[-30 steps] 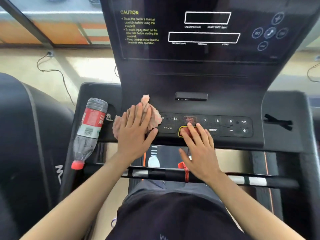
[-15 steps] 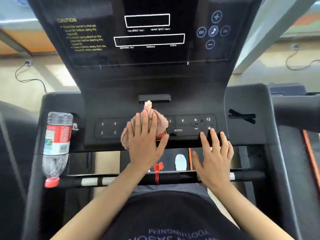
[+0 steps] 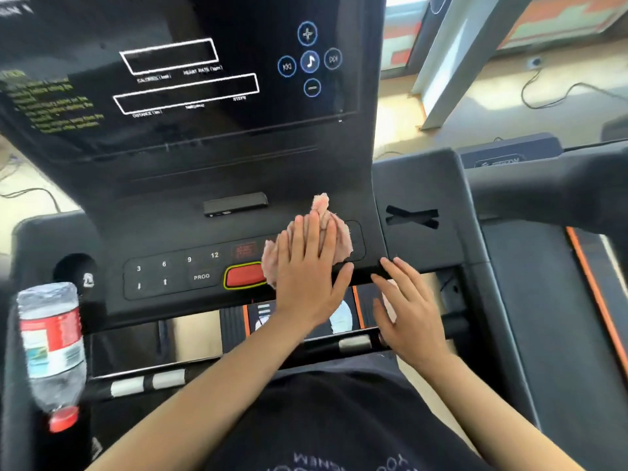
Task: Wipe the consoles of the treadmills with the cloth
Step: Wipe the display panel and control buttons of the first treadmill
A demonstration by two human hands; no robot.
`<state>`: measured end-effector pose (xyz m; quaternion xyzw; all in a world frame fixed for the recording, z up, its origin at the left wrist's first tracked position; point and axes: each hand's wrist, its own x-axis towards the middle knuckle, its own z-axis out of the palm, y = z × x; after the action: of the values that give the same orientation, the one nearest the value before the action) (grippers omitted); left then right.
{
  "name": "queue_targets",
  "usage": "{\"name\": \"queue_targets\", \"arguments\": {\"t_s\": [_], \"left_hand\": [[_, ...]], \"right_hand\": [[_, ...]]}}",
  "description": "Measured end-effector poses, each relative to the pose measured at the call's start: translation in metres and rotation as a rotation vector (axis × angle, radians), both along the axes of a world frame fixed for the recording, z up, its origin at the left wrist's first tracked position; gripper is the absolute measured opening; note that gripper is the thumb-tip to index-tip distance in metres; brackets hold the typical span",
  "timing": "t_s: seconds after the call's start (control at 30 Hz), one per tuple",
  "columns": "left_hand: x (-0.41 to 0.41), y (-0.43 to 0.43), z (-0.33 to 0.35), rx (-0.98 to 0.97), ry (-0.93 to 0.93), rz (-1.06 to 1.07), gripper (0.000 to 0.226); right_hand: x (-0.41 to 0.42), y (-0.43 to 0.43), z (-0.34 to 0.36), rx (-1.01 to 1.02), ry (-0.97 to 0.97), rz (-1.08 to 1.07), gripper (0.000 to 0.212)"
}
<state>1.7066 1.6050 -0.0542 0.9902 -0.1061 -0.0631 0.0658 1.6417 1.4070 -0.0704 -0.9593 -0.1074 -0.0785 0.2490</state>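
The left grip (image 3: 306,270) lies spread flat on the cloth (image 3: 341,237) near the front right corner of the console (image 3: 163,212), so press evenly and overlap strokes, the right grip (image 3: 409,314), fingers spread, at the front edge.

Cloth (image 3: 334,229) mostly covered by left hand (image 3: 307,287); only crumpled edges show. Right half of button panel (image 3: 176,273) hidden beneath both. Yellow caution text (image 3: 54,103), left of frame, smeared, cut by edge, unreadable. Display labels (image 3: 153,78) too blurred to read in full. Bottle (image 3: 51,345), lower left, motion-blurred, label illegible. Shirt lettering (image 3: 339,460) clipped by bottom edge. Console screen (image 3: 238,28) cut off at top edge.
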Motion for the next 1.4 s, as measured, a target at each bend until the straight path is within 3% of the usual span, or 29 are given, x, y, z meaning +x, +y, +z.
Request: {"name": "queue_targets", "arguments": {"t_s": [0.2, 0.3, 0.37, 0.43, 0.53, 0.67, 0.77, 0.97, 1.1, 1.2, 1.4], "left_hand": [[0.015, -0.05, 0.001, -0.065, 0.0, -0.124, 0.075], [0.02, -0.059, 0.002, -0.111, 0.021, -0.232, 0.068], [0.026, -0.056, 0.005, -0.298, 0.077, -0.304, 0.062], [0.028, -0.047, 0.014, -0.605, 0.151, -0.287, 0.056], [0.018, -0.022, 0.029, -0.856, 0.088, -0.046, 0.049], [-0.002, 0.033, 0.031, -0.763, -0.213, 0.146, 0.034], [-0.018, 0.083, 0.027, -0.648, -0.278, 0.264, 0.038], [-0.055, 0.154, 0.009, -0.201, -0.185, 0.417, 0.087], [-0.071, 0.176, -0.005, -0.042, -0.143, 0.537, 0.106], [-0.074, 0.184, -0.008, 0.005, -0.107, 0.573, 0.11], [-0.078, 0.2, -0.008, -0.054, -0.102, 0.493, 0.094]], "right_hand": [[-0.005, -0.024, -0.001, 0.034, 0.042, -0.137, 0.037], [0.003, -0.02, 0.003, 0.115, -0.033, -0.146, 0.033], [0.011, -0.013, 0.009, 0.169, -0.11, -0.16, 0.028], [0.021, -0.002, 0.016, 0.195, -0.159, -0.165, 0.025], [0.038, 0.015, 0.021, 0.161, -0.154, -0.15, 0.028], [0.055, 0.038, 0.027, 0.057, 0.082, -0.172, 0.063], [0.063, 0.054, 0.023, -0.07, 0.216, -0.207, 0.082], [0.077, 0.073, 0.015, -0.334, 0.28, -0.209, 0.085], [0.078, 0.082, 0.019, -0.448, 0.263, -0.097, 0.083], [0.08, 0.098, 0.021, -0.456, 0.262, 0.015, 0.09], [0.076, 0.17, 0.022, -0.491, 0.212, 0.306, 0.097]]}}
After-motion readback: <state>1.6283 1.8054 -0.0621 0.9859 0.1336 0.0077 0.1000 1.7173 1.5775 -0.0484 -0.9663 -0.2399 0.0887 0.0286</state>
